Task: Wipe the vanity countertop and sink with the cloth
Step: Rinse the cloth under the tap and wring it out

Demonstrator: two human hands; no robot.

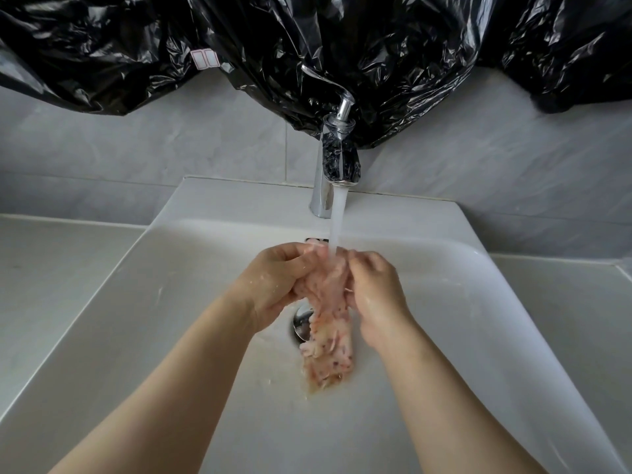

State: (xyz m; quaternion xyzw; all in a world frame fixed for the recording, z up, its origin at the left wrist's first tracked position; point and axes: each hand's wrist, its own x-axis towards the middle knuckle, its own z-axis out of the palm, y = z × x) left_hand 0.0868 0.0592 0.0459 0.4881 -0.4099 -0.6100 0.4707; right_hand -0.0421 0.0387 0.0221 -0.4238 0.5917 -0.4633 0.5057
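A wet pale pink cloth (328,333) hangs bunched between my hands over the white sink (478,302). My left hand (273,282) grips its upper left part, fingers curled round it. My right hand (376,295) holds the upper right part the same way. Water streams from the chrome faucet (333,165) onto the top of the cloth, where my fingers meet. The cloth's lower end dangles over the basin floor and partly hides the chrome drain (301,321). The pale countertop (51,268) lies on both sides of the sink.
Black plastic sheeting (342,46) hangs on the wall above and drapes behind the faucet and its raised lever (325,80). Grey tiles (171,148) line the wall behind the sink. A narrow overflow slot (314,240) sits in the basin's back wall.
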